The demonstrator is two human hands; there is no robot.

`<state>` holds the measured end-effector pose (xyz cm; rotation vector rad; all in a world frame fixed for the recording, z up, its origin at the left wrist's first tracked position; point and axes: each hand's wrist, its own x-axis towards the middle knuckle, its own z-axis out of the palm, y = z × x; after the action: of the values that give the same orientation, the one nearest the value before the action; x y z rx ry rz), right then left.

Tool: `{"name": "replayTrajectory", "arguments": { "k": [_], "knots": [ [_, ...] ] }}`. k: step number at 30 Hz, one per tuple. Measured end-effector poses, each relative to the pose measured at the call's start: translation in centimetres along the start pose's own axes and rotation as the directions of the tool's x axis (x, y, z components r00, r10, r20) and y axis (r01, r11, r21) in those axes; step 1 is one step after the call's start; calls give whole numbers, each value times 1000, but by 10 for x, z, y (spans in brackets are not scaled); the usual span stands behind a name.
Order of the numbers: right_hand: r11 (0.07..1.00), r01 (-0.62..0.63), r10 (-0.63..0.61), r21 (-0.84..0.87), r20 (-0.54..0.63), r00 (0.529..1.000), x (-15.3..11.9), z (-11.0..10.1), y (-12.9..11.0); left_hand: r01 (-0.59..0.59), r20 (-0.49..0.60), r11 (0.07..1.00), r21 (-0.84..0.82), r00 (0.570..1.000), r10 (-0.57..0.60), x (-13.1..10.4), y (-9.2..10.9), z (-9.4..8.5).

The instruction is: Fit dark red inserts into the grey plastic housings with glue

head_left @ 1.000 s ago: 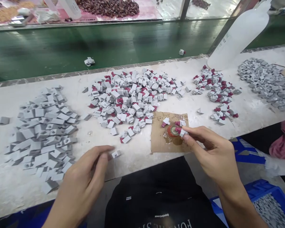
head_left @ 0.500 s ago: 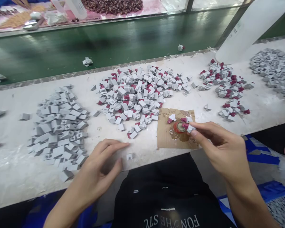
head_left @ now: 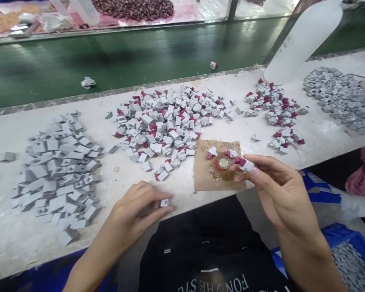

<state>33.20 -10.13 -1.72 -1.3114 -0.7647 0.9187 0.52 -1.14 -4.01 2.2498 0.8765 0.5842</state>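
My left hand (head_left: 140,205) is at the table's front edge, its thumb and forefinger closed around a small grey plastic block (head_left: 164,202). Between the fingers and thumb of my right hand (head_left: 270,182) is a grey-and-maroon plastic part (head_left: 244,163), its maroon end pointing left. That hand is over the right side of a cardboard piece (head_left: 203,178). On the cardboard sit a round red-rimmed cap (head_left: 222,163) in a wet brown patch and two more grey-and-maroon parts, one of them (head_left: 212,152) at the upper left.
Grey blocks (head_left: 57,170) are heaped at left, and grey-and-maroon assemblies (head_left: 167,117) in the middle. Smaller maroon-tipped parts (head_left: 276,105) and a grey pile (head_left: 340,97) lie right. A white bottle (head_left: 304,44) leans near the green belt (head_left: 158,52). A blue bin (head_left: 337,231) stands below right.
My left hand has moved onto the loose grey block and closed on it. My right hand has lifted its part away from the round cap, turning it slightly. The whole view has shifted right.
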Motion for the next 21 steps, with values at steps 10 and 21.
{"name": "replayTrajectory", "arguments": {
  "k": [10,21],
  "knots": [
    [994,-74,74,79,6,997,-1,-4,5,131,-166,985,-110,975,-148,-1,25,26],
    [997,6,-22,71,228,973,-12,16,-3,242,7,537,-808,916,-402,72,78,49]
  ]
}}
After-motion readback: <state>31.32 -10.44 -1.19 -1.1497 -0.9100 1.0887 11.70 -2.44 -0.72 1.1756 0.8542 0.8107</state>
